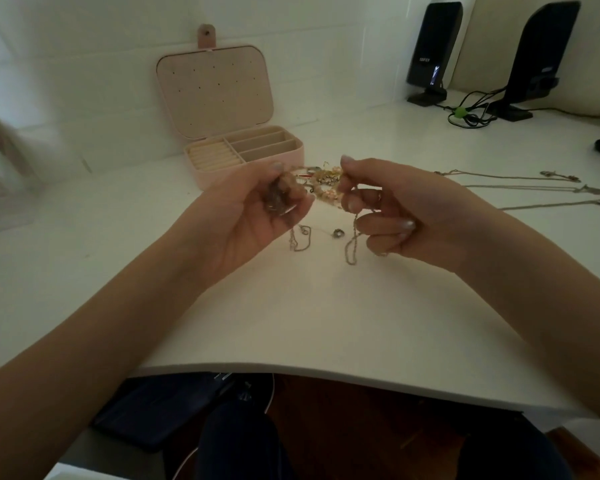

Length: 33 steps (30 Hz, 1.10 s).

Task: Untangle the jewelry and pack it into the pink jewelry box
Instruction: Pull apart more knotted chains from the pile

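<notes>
Both hands, left [257,209] and right [388,206], pinch a jewelry tangle [321,183] just in front of the open pink box [257,161], untangling under way; next, apparently, teasing one chain [352,244] free.

Two hands, left hand [253,216] and right hand [388,206]; one tangled jewelry cluster [321,183]; one open pink jewelry box [245,155]; three chains [506,188] laid out at right; two black speakers [433,46]; one white table [291,323].
</notes>
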Available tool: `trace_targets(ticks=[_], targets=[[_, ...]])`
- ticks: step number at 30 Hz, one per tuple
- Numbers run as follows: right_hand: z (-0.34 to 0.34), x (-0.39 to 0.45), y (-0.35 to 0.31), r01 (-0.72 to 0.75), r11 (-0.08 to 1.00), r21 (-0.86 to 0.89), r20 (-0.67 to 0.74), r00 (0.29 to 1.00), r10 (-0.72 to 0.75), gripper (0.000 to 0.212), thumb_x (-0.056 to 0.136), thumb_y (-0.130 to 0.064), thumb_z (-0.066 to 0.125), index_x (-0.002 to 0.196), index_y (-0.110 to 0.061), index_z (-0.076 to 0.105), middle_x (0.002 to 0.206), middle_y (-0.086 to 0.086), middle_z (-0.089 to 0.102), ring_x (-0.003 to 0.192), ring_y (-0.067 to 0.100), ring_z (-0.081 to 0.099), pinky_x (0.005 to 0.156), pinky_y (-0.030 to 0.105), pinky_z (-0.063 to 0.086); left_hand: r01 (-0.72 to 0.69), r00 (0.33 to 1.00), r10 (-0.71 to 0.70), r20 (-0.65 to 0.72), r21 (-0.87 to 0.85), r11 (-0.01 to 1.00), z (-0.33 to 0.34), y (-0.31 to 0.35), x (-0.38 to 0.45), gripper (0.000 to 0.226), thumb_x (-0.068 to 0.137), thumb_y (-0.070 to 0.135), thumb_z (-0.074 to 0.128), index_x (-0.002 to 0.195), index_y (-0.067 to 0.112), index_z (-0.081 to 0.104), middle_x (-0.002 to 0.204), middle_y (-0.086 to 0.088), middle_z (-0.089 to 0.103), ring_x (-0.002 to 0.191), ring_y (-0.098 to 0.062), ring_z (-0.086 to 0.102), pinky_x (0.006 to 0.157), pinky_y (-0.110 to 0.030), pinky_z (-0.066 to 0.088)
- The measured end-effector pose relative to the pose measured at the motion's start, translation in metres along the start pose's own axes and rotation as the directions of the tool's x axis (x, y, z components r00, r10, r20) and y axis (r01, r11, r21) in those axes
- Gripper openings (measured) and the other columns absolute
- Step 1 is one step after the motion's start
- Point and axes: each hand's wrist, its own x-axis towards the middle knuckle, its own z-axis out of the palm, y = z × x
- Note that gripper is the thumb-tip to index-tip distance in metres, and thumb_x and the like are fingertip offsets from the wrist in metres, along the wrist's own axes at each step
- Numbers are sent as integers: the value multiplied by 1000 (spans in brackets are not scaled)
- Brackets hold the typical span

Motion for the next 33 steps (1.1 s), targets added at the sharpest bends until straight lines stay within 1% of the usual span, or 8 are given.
trace_targets(ticks=[4,7,13,16,20,23,27,33], targets=[[0,-3,-1,-51,998,47,95,994,46,19,82,-35,60,75,-18,59,73,-6,65,38,4,24,40,16,14,11,999,-1,49,-198,980,-2,5,-1,9,79,6,51,71,5,53,63,-2,43,52,-9,47,61,-25,55],[0,-3,0,-53,995,79,162,986,40,18,78,-35,60,77,-19,65,78,-5,65,42,4,26,39,15,16,39,994,-17,108,-204,978,-4,7,-1,5,82,8,51,77,8,52,65,0,44,53,-8,42,51,-19,46],[-3,-5,-1,-44,991,126,327,945,0,32,84,-36,54,113,-34,68,59,-8,31,46,5,11,40,17,8,42,970,-23,241,-72,997,-8,4,-3,9,81,8,61,83,16,66,76,4,63,55,-4,52,53,-18,49],[-2,-5,0,59,998,-35,219,975,-50,37,80,-35,60,115,-26,68,49,-9,22,42,4,13,42,20,7,26,975,-23,222,-11,1000,-5,2,-6,13,65,11,70,76,18,74,76,1,68,59,-7,63,60,-26,57],[3,-3,5,178,938,-296,60,984,-168,13,87,-33,62,86,-22,69,48,-9,26,43,8,18,39,19,15,3,986,-25,163,133,991,-3,1,-7,18,61,11,73,77,19,77,84,-4,73,65,-12,69,59,-25,57],[3,-2,4,196,945,-262,-8,979,-205,18,96,-27,55,81,-19,61,50,-6,33,41,8,24,38,19,18,26,976,-65,206,187,982,-3,4,-9,28,71,4,63,96,14,66,95,-5,73,74,-15,71,61,-23,57],[2,-4,1,202,972,-124,-34,978,-207,23,97,-17,44,78,-13,55,61,-4,47,45,9,36,37,18,20,14,965,-91,245,301,953,-3,4,-11,40,68,-6,58,102,15,62,101,-3,73,79,-13,71,55,-20,55],[-1,-5,-1,180,983,-39,-31,983,-181,22,96,-23,48,76,-16,53,53,-7,18,49,9,10,40,20,8,-106,988,43,149,450,887,-3,-1,-10,26,71,-4,63,85,17,67,83,-1,74,66,-9,68,41,-14,43]])
